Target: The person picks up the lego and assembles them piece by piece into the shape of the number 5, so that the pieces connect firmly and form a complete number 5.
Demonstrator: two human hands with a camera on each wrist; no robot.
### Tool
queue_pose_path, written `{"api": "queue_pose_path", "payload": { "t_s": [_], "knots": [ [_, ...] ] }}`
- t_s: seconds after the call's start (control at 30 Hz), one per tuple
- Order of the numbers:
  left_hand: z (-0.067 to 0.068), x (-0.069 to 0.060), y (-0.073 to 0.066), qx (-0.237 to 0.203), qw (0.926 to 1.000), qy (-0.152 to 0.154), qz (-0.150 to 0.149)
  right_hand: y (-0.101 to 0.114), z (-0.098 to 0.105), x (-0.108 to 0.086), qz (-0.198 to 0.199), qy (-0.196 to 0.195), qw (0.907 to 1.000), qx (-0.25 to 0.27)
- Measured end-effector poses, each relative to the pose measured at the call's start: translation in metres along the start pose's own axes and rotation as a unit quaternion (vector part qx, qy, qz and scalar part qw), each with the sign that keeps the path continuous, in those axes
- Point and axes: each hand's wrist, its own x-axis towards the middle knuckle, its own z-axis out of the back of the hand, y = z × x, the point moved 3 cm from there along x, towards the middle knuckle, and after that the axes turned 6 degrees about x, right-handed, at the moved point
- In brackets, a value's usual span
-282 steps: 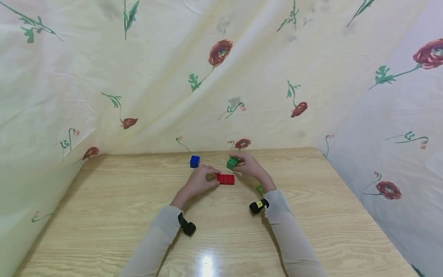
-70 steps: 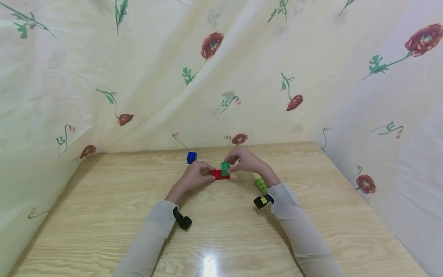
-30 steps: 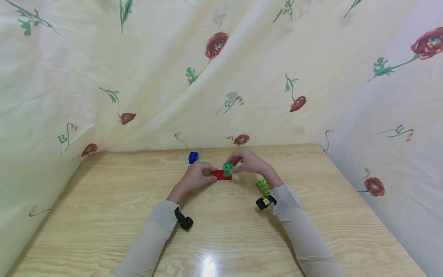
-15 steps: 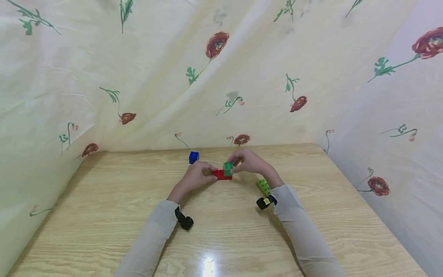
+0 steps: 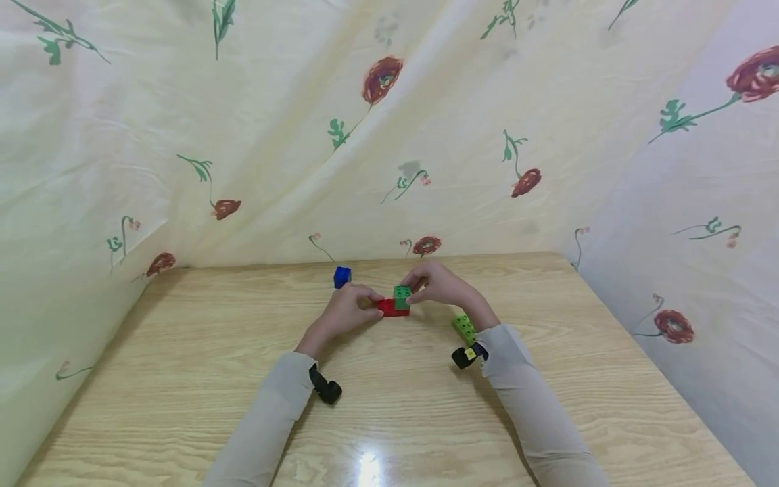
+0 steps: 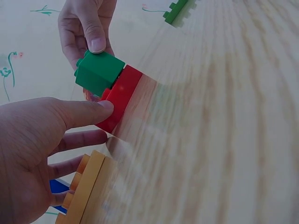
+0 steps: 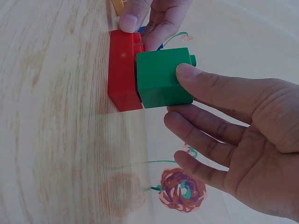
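Near the back middle of the table, my left hand (image 5: 349, 312) pinches the left end of a red toy brick (image 5: 392, 308) lying on the tabletop. My right hand (image 5: 441, 287) holds a square green brick (image 5: 402, 297) between thumb and fingers, on the right end of the red brick. In the right wrist view, the green brick (image 7: 163, 77) meets the studded side of the red brick (image 7: 124, 72), with a thin dark line between them. Whether it is fully pressed down I cannot tell.
A blue brick (image 5: 342, 276) stands behind my left hand. A light green studded brick (image 5: 464, 328) lies by my right wrist. In the left wrist view, an orange-yellow brick (image 6: 86, 189) lies beside my left fingers. A flowered cloth (image 5: 274, 169) hangs behind the wooden table (image 5: 389, 419).
Over nine seconds ago my right hand held the green brick apart, behind the red one. By about two seconds ago it was on the red brick's right end. Since then both hands have hardly moved.
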Motion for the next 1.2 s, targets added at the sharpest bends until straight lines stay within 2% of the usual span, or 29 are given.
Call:
{"api": "queue_pose_path", "payload": {
  "t_s": [0.23, 1.2],
  "knots": [
    [-0.0019, 0.0009, -0.0003, -0.011, 0.9999, 0.002, 0.004, -0.0017, 0.0006, -0.0009, 0.002, -0.002, 1.0000, 0.008],
    [0.0012, -0.0002, 0.0000, -0.003, 1.0000, -0.001, -0.003, 0.0038, -0.0028, 0.0002, 0.000, -0.016, 0.9999, -0.006]
  ]
}}
